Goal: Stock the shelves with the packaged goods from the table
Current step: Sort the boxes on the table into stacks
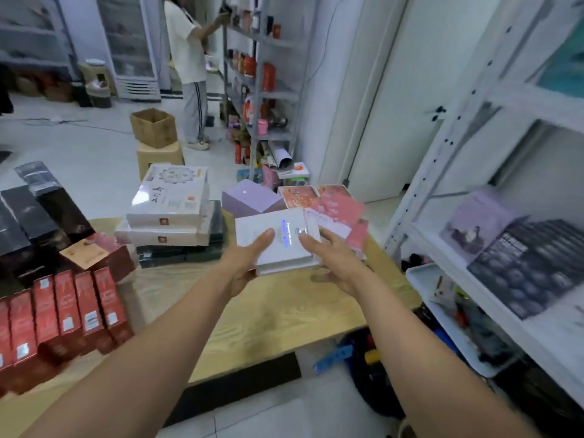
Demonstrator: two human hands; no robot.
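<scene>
A flat white box point(278, 238) with a shiny blue strip sits above the wooden table point(284, 314), held from both sides. My left hand point(245, 263) grips its left edge, thumb on top. My right hand point(331, 263) grips its right edge, thumb on the lid. Beyond it lie a lilac box point(249, 199) and several pink boxes point(328, 207). A stack of white and dark flat boxes point(173, 213) stands at centre left. The white shelf unit point(493, 216) at the right holds a dark patterned box point(537, 267) and a purple one point(474, 226).
Red cartons point(66, 311) and black boxes point(31, 222) fill the table's left side. A white tray of clutter point(423, 276) sits low by the shelf. A person point(189, 67) stands at a far stocked rack point(262, 90). A cardboard box point(153, 128) rests on a stool.
</scene>
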